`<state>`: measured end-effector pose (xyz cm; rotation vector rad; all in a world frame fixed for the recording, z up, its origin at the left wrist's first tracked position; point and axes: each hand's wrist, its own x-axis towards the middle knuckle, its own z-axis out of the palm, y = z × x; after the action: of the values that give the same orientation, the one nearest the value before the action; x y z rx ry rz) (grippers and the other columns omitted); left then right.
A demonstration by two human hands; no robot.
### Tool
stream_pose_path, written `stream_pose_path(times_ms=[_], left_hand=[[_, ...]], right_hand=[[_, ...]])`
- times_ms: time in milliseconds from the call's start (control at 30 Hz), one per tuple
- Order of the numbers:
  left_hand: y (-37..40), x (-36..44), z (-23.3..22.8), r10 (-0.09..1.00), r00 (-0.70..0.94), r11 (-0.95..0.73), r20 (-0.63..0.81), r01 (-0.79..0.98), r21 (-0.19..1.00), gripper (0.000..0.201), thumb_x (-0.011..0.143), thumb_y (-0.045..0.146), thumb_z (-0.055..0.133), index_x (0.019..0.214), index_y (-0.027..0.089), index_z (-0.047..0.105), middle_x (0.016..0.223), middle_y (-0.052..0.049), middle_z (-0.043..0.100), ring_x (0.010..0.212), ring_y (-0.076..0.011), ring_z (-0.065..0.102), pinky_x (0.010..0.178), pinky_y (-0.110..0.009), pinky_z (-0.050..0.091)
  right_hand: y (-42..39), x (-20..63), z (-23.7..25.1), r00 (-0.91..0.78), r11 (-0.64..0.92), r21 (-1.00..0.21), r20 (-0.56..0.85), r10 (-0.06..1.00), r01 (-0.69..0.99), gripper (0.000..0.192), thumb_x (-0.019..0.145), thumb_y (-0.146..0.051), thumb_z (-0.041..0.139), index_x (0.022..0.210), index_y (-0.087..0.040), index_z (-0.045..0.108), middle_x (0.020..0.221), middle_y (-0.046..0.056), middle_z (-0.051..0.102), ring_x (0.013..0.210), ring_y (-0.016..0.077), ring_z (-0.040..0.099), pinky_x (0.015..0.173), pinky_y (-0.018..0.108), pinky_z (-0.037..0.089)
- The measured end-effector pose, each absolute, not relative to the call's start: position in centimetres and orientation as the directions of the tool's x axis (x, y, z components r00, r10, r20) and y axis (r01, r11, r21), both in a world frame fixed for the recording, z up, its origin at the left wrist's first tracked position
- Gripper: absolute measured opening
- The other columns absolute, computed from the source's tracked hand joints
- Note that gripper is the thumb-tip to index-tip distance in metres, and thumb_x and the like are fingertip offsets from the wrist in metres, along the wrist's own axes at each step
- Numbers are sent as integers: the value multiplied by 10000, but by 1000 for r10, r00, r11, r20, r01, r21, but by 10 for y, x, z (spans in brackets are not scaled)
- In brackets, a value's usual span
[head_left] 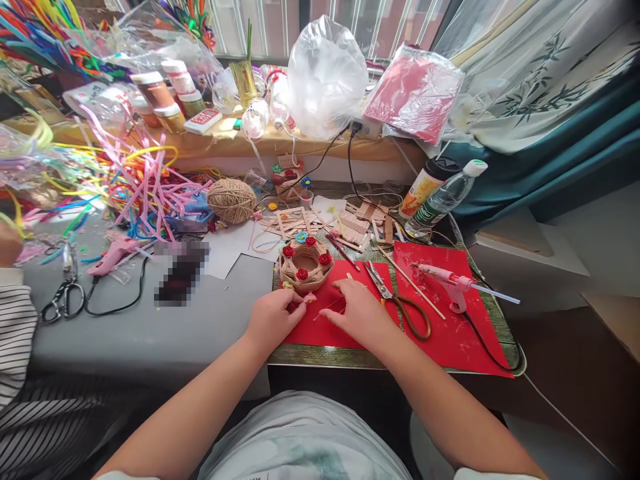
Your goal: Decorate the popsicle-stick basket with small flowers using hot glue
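Observation:
My left hand (pixel 273 319) pinches a small pink piece (pixel 311 298) with a yellowish spot, perhaps a flower. Just beyond it sits a round twine-wrapped basket (pixel 306 283) with several red roses and a blue flower round its rim. My right hand (pixel 363 312) hovers over the red sheet (pixel 320 333), thumb and forefinger apart. A thin strand seems to lie between those fingers; whether they touch it I cannot tell. Right of this hand lie scissors (pixel 411 313) with brown handles and a thin wooden stick (pixel 415 285).
A pink glue gun (pixel 453 283) rests on another red sheet at right, near a bottle (pixel 445 197). Behind are wooden sticks (pixel 355 227) and a twine ball (pixel 232 201). Pipe cleaners (pixel 145 180) pile up left. Another person's striped sleeve (pixel 17 333) shows at far left.

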<state>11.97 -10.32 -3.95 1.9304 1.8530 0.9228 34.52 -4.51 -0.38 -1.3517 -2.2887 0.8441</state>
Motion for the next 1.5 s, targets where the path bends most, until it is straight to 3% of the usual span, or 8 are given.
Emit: stream_pose_path(times_ms=[100, 200, 567, 800, 1067, 1233, 1433, 1500], left_hand=[[-103, 119, -41, 969, -38, -127, 244, 773, 622, 167, 944, 345, 708, 829, 233, 752, 762, 5, 764, 652, -144, 660, 620, -270, 467], [-102, 118, -43, 965, -30, -141, 261, 777, 613, 162, 941, 336, 709, 824, 231, 748, 777, 2, 777, 712, -163, 707, 663, -283, 492], [-98, 121, -41, 965, -63, -104, 253, 798, 594, 143, 928, 313, 697, 824, 239, 761, 778, -2, 790, 697, -169, 719, 645, -281, 485], [-97, 119, -39, 969, -99, -73, 228, 763, 642, 179, 938, 361, 708, 807, 248, 755, 774, 9, 787, 642, -155, 681, 599, -278, 464], [-96, 112, -43, 971, -136, -43, 195, 707, 706, 219, 957, 403, 688, 826, 246, 764, 789, -2, 792, 667, -161, 693, 578, -258, 473], [-94, 112, -41, 968, -125, -56, 218, 739, 671, 185, 945, 383, 699, 826, 258, 767, 763, 14, 776, 613, -149, 656, 578, -265, 465], [-115, 104, -34, 972, -97, -47, 213, 810, 584, 209, 918, 438, 748, 993, 252, 690, 898, 10, 749, 623, -144, 625, 643, -297, 509], [-118, 94, -33, 950, -131, -61, 282, 812, 580, 342, 900, 477, 770, 1108, 241, 635, 1040, -42, 738, 798, -194, 695, 742, -334, 561]], right_hand=[[-36, 331, -15, -374, 233, -671, -71, 925, 703, 1044, 696, -462, 951, 1567, -156, 465, 1574, 238, 525, 1504, 467, 442, 1208, 639, 415], [-33, 325, -27, -352, 177, -743, -83, 932, 645, 1208, 727, -523, 917, 1685, -193, 259, 1720, 217, 344, 1610, 441, 290, 1276, 654, 323], [-32, 317, -48, -327, 194, -824, 11, 945, 533, 1070, 801, -450, 868, 1668, -242, 276, 1622, 179, 494, 1530, 363, 451, 1253, 565, 398], [-34, 317, -50, -322, 198, -834, 26, 946, 515, 958, 846, -400, 817, 1646, -233, 318, 1614, 177, 497, 1540, 357, 442, 1261, 565, 398], [-39, 308, -50, -340, 192, -827, 1, 940, 529, 941, 942, -437, 684, 1693, -182, 178, 1691, 221, 394, 1584, 373, 381, 1278, 599, 369], [-40, 304, -49, -326, 205, -826, 27, 945, 526, 893, 958, -424, 659, 1688, -188, 202, 1676, 210, 421, 1579, 374, 392, 1277, 599, 371], [-41, 304, -52, -309, 206, -840, 48, 950, 502, 888, 952, -460, 687, 1678, -247, 223, 1680, 188, 418, 1579, 377, 394, 1264, 615, 377], [-41, 304, -52, -311, 206, -837, 45, 949, 507, 888, 954, -464, 685, 1676, -236, 221, 1668, 199, 429, 1574, 377, 398, 1259, 613, 381]])
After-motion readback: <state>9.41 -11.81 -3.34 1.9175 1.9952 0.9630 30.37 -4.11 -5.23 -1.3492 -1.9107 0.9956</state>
